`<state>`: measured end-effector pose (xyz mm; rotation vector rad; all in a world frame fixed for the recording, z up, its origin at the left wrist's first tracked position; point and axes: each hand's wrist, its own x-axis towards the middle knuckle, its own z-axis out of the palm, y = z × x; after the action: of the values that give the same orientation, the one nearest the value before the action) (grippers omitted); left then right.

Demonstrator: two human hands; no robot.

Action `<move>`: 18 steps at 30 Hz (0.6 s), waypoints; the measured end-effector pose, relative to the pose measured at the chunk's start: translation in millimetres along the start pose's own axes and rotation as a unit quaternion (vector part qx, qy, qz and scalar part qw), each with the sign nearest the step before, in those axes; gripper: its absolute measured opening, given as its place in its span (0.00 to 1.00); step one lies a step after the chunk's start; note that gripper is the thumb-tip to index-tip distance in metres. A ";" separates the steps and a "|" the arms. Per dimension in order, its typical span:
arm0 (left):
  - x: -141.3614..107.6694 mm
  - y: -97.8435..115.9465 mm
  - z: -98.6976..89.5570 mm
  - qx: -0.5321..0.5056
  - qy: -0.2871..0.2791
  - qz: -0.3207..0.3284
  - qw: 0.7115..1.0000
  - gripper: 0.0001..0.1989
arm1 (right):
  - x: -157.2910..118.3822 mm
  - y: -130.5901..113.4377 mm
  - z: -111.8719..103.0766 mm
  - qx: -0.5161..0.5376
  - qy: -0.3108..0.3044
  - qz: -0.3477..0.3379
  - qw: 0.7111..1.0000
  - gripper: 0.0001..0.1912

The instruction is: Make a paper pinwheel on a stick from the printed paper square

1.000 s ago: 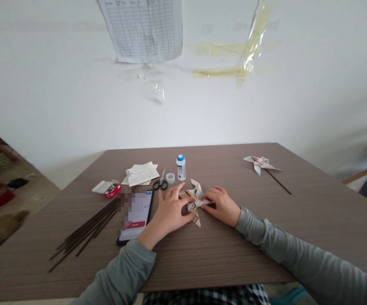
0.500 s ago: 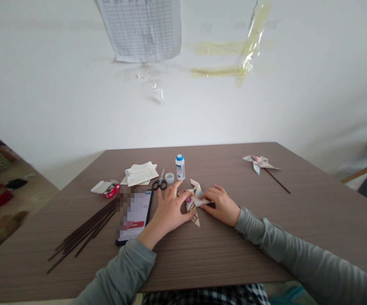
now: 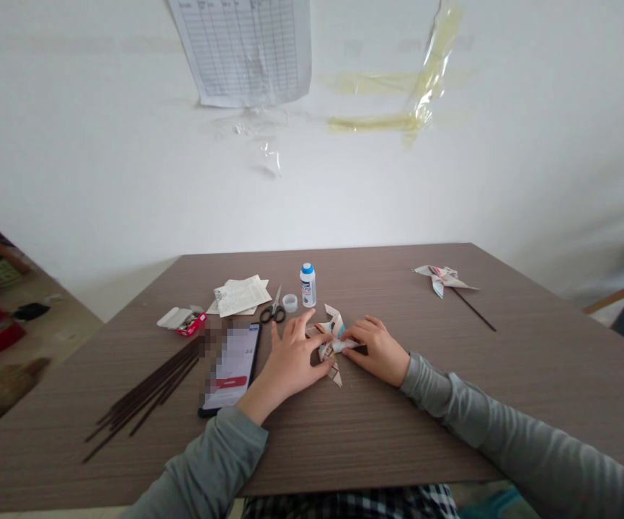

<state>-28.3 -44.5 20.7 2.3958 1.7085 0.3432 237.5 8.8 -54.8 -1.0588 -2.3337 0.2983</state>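
As the head camera looks down, a folded paper pinwheel (image 3: 331, 348) lies on a wood-grain table (image 3: 398, 432), near its middle. Between the hands, it touches the spread left hand (image 3: 290, 360) and curled right hand (image 3: 377, 351); whether either grips it, I cannot tell.

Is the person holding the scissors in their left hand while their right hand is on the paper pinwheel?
No, the left hand is not holding the scissors. The scissors are lying on the table, and the left hand is against the folded paper pinwheel. The right hand is on the pinwheel, as you said. The head view shows this.
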 end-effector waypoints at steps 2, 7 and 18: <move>0.2 -0.9 1.2 -0.001 0.004 -0.003 1.000 0.22 | -0.2 -0.1 0.2 0.000 -0.001 0.000 1.000 0.05; 0.8 -3.5 3.8 -0.012 0.009 0.004 1.000 0.21 | -0.4 -1.0 -0.3 0.000 -0.001 0.000 1.000 0.06; 1.1 -1.6 4.6 -0.021 0.026 0.001 0.999 0.19 | 0.5 1.3 1.2 0.003 0.004 -0.002 1.000 0.07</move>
<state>-28.1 -43.0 16.0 2.3795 1.7013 0.4409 237.3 10.0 -56.1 -1.0509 -2.3271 0.2983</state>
